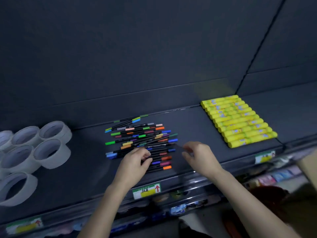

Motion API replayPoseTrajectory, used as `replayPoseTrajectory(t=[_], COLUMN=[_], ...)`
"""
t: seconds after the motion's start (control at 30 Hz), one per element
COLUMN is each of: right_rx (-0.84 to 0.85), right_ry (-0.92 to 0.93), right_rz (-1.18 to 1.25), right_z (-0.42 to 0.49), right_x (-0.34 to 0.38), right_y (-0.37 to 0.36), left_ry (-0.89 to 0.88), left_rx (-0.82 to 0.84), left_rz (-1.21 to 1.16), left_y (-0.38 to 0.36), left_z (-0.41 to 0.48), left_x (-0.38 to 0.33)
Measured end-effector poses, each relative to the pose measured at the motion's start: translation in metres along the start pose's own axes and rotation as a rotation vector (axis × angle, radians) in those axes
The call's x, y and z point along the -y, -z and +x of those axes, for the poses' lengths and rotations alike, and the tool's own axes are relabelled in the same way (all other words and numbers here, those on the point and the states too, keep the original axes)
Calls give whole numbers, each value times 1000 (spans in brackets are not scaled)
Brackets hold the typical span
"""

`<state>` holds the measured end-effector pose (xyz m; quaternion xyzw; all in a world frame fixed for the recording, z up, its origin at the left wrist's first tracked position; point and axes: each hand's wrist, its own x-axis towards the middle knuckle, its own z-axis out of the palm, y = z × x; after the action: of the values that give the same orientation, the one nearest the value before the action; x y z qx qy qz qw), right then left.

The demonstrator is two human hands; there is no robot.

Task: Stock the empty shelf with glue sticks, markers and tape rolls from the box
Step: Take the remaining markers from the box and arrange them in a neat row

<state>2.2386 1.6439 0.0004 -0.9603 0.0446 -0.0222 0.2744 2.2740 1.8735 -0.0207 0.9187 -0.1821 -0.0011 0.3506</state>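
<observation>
On the dark shelf [192, 127] lies a loose pile of black markers [142, 140] with coloured caps. My left hand [137, 160] rests on the pile's near side, its fingers curled round a few markers. Just right of the pile, my right hand [197, 155] appears to pinch the blurred end of one black marker between thumb and forefinger. Several white tape rolls [34, 148] sit on the shelf's left part. A neat row of yellow glue sticks [238, 121] lies at the right.
Price tags [146, 190] are fixed along the shelf's front rail. A lower shelf with coloured packets [274, 176] shows below at the right. A cardboard box corner [308, 167] pokes in at the right edge. Bare shelf lies between the three groups.
</observation>
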Motion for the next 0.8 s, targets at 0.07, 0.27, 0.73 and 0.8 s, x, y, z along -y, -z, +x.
replayPoseTrajectory(t=[0.07,0.27,0.73,0.8], right_rx=[-46,-203,-418,-387], right_ry=[-36,-204,-370,-382], right_rz=[3,81,-73,-105], right_z=[-14,-64,-181,-197], right_x=[-10,-42,-153,-175], right_y=[12,56,185,204], left_ry=[-49,-219,-537,-579], left_rx=[59,217,410,426], left_rz=[-13,-99,-128,-124], left_y=[-11,-52,-150,-167], left_z=[6,21,38,38], left_x=[-12,-59,-217,-244])
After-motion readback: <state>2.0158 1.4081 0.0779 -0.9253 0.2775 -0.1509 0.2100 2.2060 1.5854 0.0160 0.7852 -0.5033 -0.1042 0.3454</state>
